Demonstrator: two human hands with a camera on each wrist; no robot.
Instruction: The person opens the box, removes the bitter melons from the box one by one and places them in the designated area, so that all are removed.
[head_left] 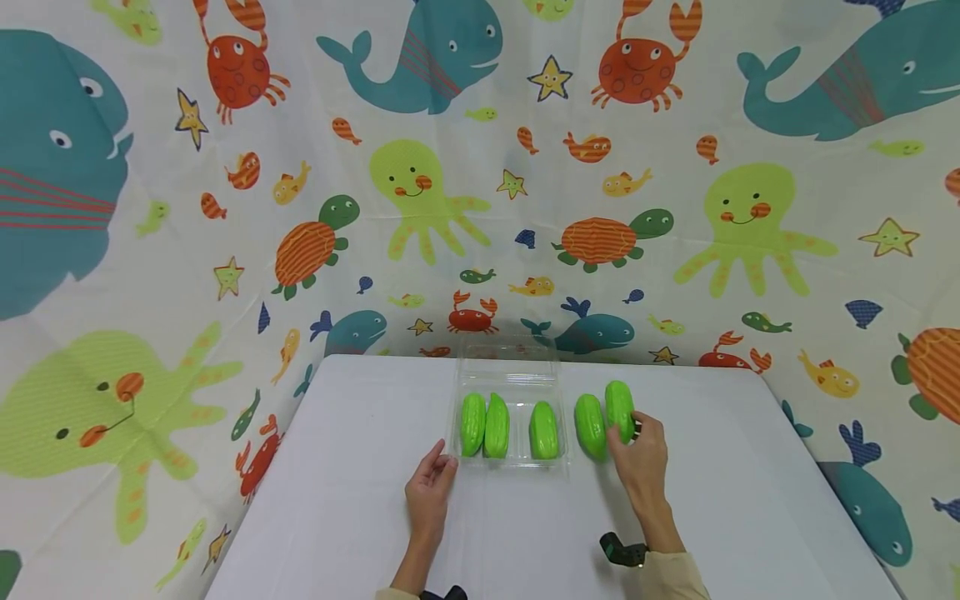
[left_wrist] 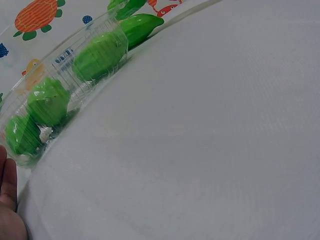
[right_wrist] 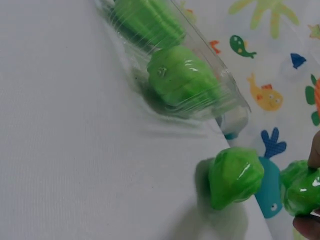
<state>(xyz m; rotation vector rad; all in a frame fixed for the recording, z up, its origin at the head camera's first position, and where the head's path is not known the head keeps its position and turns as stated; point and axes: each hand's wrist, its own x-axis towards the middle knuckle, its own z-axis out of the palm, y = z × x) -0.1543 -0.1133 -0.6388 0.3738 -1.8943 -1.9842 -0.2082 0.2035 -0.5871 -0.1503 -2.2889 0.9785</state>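
Note:
My right hand [head_left: 641, 458] pinches a green toy cucumber [head_left: 619, 408] between thumb and fingers, to the right of a clear plastic box [head_left: 517, 463]. In the right wrist view this held cucumber [right_wrist: 300, 195] shows at the right edge, partly covered by the fingers. Just left of it another cucumber [head_left: 590, 425] lies on the table. Three more lie lengthwise inside the box: two side by side at the left [head_left: 472, 425] and one cucumber [head_left: 543, 431] at the right. My left hand [head_left: 429, 492], fingers loosely extended, has its fingertips right at the box's front left corner.
The clear lid [head_left: 510, 352] of the box stands open at the back. A white table [head_left: 360, 433] carries everything, its far edge close behind the box. Behind hangs a cloth [head_left: 480, 275] printed with sea animals.

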